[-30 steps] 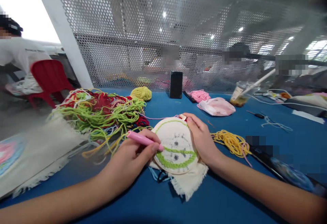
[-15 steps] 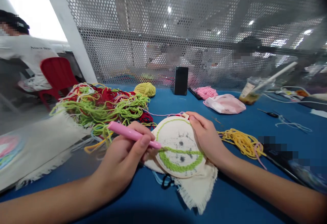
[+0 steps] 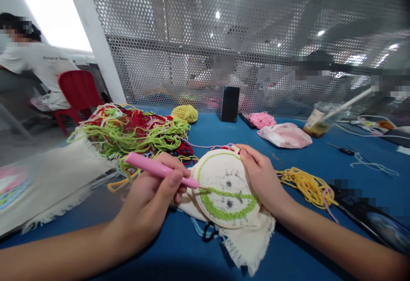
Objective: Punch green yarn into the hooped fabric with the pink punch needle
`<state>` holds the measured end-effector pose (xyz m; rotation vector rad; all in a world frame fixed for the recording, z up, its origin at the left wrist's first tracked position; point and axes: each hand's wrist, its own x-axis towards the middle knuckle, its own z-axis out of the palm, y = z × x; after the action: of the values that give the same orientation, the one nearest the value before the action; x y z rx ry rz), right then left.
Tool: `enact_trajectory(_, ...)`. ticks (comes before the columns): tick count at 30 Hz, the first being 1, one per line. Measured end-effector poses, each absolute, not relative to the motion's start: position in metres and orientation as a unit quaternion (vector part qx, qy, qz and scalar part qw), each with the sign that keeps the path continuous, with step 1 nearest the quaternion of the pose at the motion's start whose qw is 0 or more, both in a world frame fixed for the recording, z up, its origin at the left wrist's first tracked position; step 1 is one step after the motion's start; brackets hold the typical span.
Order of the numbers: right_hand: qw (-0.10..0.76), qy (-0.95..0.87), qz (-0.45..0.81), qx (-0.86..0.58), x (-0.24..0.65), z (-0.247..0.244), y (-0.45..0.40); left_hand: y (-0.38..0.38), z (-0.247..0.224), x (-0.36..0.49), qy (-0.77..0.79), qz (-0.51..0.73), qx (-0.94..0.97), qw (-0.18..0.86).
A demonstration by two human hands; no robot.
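Observation:
My left hand (image 3: 153, 195) is closed round a pink punch needle pen (image 3: 150, 166), its thin metal needle meeting the cloth near the left end of a green yarn line. A round embroidery hoop (image 3: 226, 225) holds cream cloth (image 3: 224, 165) with a green outline, a thick green curved band and dark printed marks. My right hand (image 3: 264, 178) grips the hoop's upper right edge, thumb near the fastening at the top. Fringed cloth hangs below the hoop, with blue and black yarn (image 3: 208, 232) beside it.
Tangled yarn (image 3: 137, 129) is heaped behind my left hand. Fringed cloth (image 3: 64, 178) lies left. A phone (image 3: 229, 104) stands behind the hoop; yellow yarn (image 3: 303, 185), a plastic bag (image 3: 285, 136) and a drink cup (image 3: 317, 121) are right. A person (image 3: 48, 59) sits far left.
The pink pen has drawn back slightly to the left, and more of its metal needle shows. My right hand still holds the hoop. The whole view has shifted a little.

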<state>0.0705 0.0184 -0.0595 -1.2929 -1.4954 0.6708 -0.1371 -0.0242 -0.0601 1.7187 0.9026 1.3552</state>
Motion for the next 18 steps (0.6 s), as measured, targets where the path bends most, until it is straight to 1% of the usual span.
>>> enact_trajectory(8, 0.503, -0.617, 0.277, -0.538, 0.0710, -0.0602, 0.0175, -0.0257, -0.0586, -0.1368, 0.330, 0.532, 0.675, 0.389)
enact_trajectory(18, 0.506, -0.623, 0.275, -0.529, 0.0711, -0.0599, 0.0168, -0.0254, -0.0576, -0.1359, 0.334, 0.511, 0.703, 0.366)
